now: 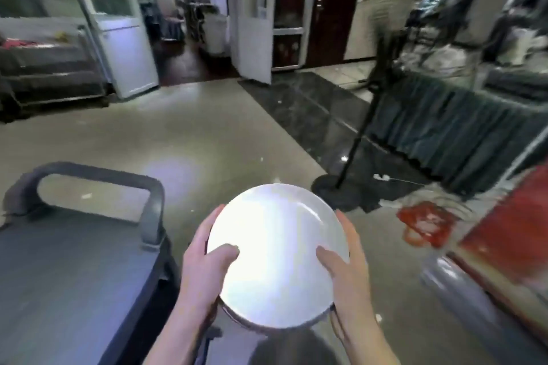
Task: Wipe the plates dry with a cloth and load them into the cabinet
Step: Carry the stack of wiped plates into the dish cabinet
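Note:
A stack of white plates [277, 255] is held in front of me at waist height, above the floor. My left hand [201, 264] grips the stack's left edge, thumb lying on the top plate. On the right edge my right hand [345, 267] grips it the same way, thumb on top and fingers underneath. Only the top plate's face and the rims of those below it show. No cloth and no cabinet can be seen.
A grey service cart [74, 275] with a looped handle [98, 175] stands at my left. A standing fan's black base [335, 190] and pole lie ahead right, near red bags [424, 225]. A draped table [462, 124] stands at right, white doors [127, 38] ahead.

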{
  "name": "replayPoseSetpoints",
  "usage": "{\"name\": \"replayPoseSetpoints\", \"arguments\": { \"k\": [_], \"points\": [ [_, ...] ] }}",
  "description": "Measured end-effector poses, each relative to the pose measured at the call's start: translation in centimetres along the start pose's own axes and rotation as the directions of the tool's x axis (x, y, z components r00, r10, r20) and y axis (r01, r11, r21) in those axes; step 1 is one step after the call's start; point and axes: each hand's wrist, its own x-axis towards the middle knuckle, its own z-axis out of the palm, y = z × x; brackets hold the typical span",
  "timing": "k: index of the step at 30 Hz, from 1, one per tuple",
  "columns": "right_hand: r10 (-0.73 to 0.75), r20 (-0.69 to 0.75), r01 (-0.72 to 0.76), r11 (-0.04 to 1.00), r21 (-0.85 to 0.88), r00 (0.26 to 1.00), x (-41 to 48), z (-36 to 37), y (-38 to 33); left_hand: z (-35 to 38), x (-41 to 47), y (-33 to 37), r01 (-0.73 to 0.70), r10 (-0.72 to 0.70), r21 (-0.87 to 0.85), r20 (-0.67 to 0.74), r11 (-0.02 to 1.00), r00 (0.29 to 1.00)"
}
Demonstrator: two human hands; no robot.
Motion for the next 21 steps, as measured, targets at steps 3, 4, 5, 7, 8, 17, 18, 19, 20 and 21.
{"name": "replayPoseSetpoints", "arguments": {
  "k": [3,4,5,7,8,17,18,19,20,21],
  "points": [
    [-0.078,-0.261,0.088,0.996,0.026,0.962,0.9,-9.2,-2.1,10.9,0.1,-0.7,0.03,-0.023,-0.025,0.236,0.999,0.971],
    [-0.089,-0.347,0.107,0.994,0.032,0.934,0.9,-12.3,-2.6,14.6,-0.2,-0.9,0.034,-0.025,-0.022,0.312,0.999,0.95],
    [-0.092,-0.428,0.12,0.992,0.04,0.899,0.7,-15.1,-3.1,18.1,-0.6,-1.1,0.037,-0.03,-0.013,0.38,0.999,0.924],
    [-0.085,-0.581,0.146,0.988,0.058,0.809,-0.1,-20.3,-4.0,24.8,-1.9,-1.7,0.047,-0.044,0.007,0.52,0.999,0.853],
    [-0.084,-0.651,0.165,0.984,0.064,0.755,-0.6,-22.7,-4.4,28.0,-2.8,-2.0,0.056,-0.055,0.017,0.589,0.998,0.807],
    [-0.101,-0.957,0.305,0.952,-0.014,0.273,-5.1,-41.0,-8.1,52.8,-13.2,-5.6,0.142,-0.134,0.096,0.948,0.985,0.288],
    [-0.089,-0.969,0.313,0.95,-0.012,0.232,-5.4,-42.6,-8.5,55.1,-14.4,-5.9,0.148,-0.133,0.099,0.962,0.984,0.238],
    [-0.081,-0.978,0.331,0.944,-0.014,0.19,-5.8,-44.2,-9.1,57.5,-15.6,-6.1,0.163,-0.134,0.105,0.974,0.981,0.182],
    [-0.074,-0.987,0.35,0.937,-0.019,0.145,-6.0,-45.9,-9.5,59.8,-16.9,-6.4,0.174,-0.139,0.116,0.982,0.978,0.128],
    [-0.063,-0.993,0.358,0.933,-0.023,0.1,-6.4,-47.6,-9.8,62.0,-18.2,-6.7,0.173,-0.151,0.135,0.985,0.976,0.085]
  ]
}}
